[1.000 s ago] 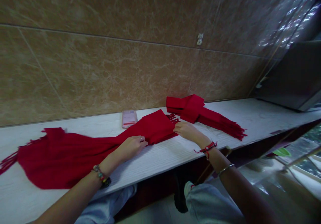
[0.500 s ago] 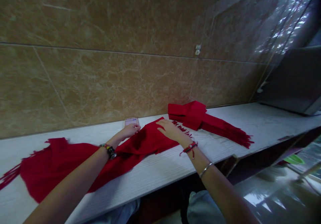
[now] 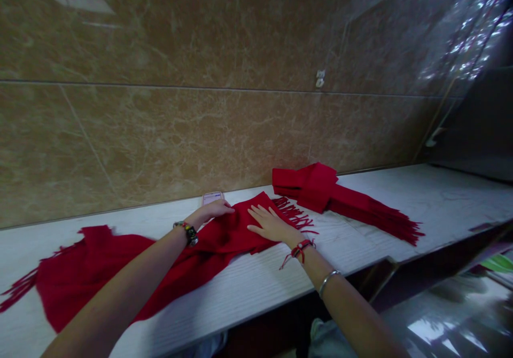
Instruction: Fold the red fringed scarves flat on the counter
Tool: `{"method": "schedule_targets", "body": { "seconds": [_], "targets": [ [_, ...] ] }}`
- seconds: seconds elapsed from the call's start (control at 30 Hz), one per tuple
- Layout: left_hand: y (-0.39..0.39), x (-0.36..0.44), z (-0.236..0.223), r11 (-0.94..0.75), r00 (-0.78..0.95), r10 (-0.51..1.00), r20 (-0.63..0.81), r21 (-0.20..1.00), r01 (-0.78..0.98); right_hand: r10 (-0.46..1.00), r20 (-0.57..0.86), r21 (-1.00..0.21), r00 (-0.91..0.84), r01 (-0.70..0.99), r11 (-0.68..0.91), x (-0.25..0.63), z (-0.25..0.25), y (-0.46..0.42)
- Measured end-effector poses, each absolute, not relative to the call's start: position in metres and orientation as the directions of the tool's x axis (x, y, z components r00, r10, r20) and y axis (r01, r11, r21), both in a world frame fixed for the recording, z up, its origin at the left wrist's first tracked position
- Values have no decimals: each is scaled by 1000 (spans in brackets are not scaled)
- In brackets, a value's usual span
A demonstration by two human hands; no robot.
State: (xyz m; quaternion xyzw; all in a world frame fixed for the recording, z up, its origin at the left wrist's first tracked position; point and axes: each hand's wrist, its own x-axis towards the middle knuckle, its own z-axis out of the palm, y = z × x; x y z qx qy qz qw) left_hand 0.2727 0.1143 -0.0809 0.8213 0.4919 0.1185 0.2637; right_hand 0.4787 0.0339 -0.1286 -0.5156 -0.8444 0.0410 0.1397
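A red fringed scarf [image 3: 168,283] lies stretched along the white counter, wrinkled in the middle. My right hand [image 3: 270,224] rests flat on its right end, fingers spread over the cloth. Just past that hand, the scarf's fringe [image 3: 296,216] fans out on the counter. My left hand [image 3: 214,209] is at the scarf's upper edge with its fingers closed together on the cloth; the thumb is mostly hidden. Behind the left hand, a phone [image 3: 211,197] lies against the wall, partly covered. A second red scarf [image 3: 324,189], folded and wrapped over itself, lies to the right.
The white counter [image 3: 248,288] runs along a brown marbled tile wall [image 3: 180,133]. A large dark box-like object [image 3: 481,123] stands at its far right. Open shelf space shows below the front edge. Something green [image 3: 499,263] is at the lower right.
My right hand has flattened and spread its fingers on the scarf's end. My left hand has shifted slightly right along the edge. More of the fringe shows now, and the view has shifted a little.
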Motion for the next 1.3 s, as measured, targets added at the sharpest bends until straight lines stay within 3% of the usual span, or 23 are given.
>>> {"method": "schedule_targets", "body": {
  "seconds": [0.13, 0.53, 0.7, 0.8, 0.9, 1.03, 1.17, 1.3],
  "targets": [
    [114, 270, -74, -398, 539, 833, -129, 537, 744, 875, 195, -249, -443, 841, 481, 479, -127, 33],
    [121, 270, -82, -539, 527, 842, 117, 247, 806, 874, 170, -349, -455, 802, 485, 485, -127, 34],
    [52, 266, -99, -651, 584, 719, 378, 71, 756, 859, 200, -342, -472, 788, 512, 485, -128, 34],
    [8, 264, -110, -726, 705, 650, 283, -41, 686, 810, 322, -331, -490, 743, 581, 489, -117, 30],
    [-11, 262, -115, -697, 717, 673, 182, -169, 697, 725, 436, -283, -533, 684, 673, 496, -100, 23],
    [-12, 257, -114, -633, 689, 697, 201, -280, 722, 649, 379, -219, -660, 617, 756, 498, -87, 8],
    [-16, 253, -117, -527, 598, 750, 284, -289, 799, 633, 299, -142, -714, 623, 770, 490, -96, -4],
    [-18, 248, -115, -509, 590, 750, 299, -307, 804, 641, 325, -89, -696, 652, 753, 487, -106, -10]
  ]
}}
